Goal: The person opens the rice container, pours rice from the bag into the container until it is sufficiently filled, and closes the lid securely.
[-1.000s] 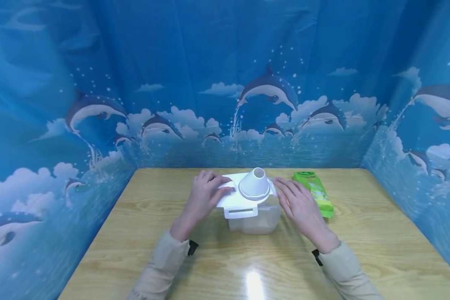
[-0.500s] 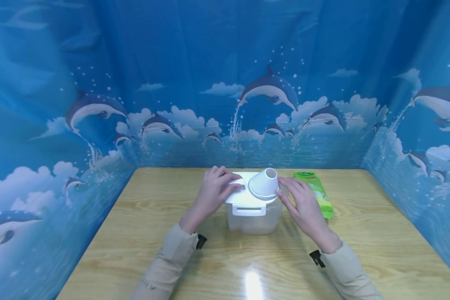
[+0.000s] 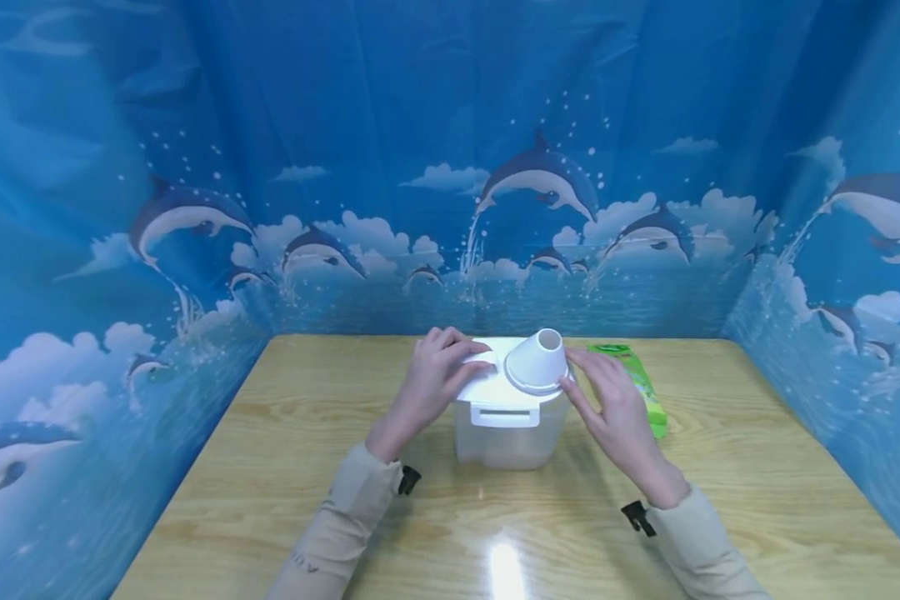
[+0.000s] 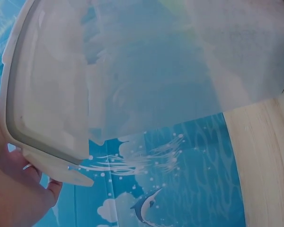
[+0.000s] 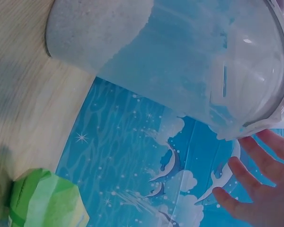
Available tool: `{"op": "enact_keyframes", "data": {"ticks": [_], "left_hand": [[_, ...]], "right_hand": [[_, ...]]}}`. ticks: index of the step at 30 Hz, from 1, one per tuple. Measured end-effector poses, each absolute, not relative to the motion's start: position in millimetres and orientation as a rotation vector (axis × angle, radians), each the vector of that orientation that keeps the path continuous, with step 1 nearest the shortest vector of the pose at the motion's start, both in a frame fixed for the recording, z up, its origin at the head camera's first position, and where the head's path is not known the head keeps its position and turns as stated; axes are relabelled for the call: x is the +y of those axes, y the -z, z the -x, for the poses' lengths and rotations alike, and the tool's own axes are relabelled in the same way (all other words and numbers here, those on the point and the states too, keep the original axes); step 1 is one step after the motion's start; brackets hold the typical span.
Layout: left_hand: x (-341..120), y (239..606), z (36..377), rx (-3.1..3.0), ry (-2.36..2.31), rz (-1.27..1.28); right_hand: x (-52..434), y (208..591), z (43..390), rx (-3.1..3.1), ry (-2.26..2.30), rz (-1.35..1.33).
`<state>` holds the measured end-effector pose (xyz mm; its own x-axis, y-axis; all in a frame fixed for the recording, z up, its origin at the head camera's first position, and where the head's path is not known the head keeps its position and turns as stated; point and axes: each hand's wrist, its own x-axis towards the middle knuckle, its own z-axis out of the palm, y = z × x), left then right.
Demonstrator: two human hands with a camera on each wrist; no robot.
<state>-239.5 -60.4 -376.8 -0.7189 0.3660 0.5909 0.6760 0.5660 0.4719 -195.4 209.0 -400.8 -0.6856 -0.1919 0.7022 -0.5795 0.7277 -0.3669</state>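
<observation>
A clear plastic container [image 3: 506, 450] stands on the table with pale, grainy contents [image 5: 99, 28] low inside. Over its top lies a white lid [image 3: 487, 387] carrying a white cone-shaped piece [image 3: 537, 362] and a slotted front latch flap [image 3: 506, 416]. My left hand [image 3: 435, 383] grips the lid's left end, thumb in front. Its grey seal [image 4: 12, 125] shows from below in the left wrist view; whether the lid sits on the rim I cannot tell. My right hand [image 3: 618, 412] touches the lid's right edge beside the cone, fingers mostly straight and spread.
A green packet [image 3: 648, 400] lies on the table behind my right hand. The wooden table [image 3: 270, 433] ends at a blue dolphin-print curtain [image 3: 390, 167] at the back and sides.
The lid and cone have shifted right over the container, with my left hand moving along. My right hand has stayed near the lid's right edge, moving slightly. The container has not moved.
</observation>
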Motion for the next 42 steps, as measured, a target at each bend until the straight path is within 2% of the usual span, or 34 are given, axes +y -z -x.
{"op": "enact_keyframes", "data": {"ticks": [19,42], "left_hand": [[-45.2,383.2,242.4,-2.35,0.966,0.884],[-45.8,390.3,240.7,-2.339,1.009,0.886]], "right_hand": [[218.5,403.2,200.0,-2.331,-0.741,-0.502],[219.7,402.9,199.5,-2.313,-0.719,-0.526]]}}
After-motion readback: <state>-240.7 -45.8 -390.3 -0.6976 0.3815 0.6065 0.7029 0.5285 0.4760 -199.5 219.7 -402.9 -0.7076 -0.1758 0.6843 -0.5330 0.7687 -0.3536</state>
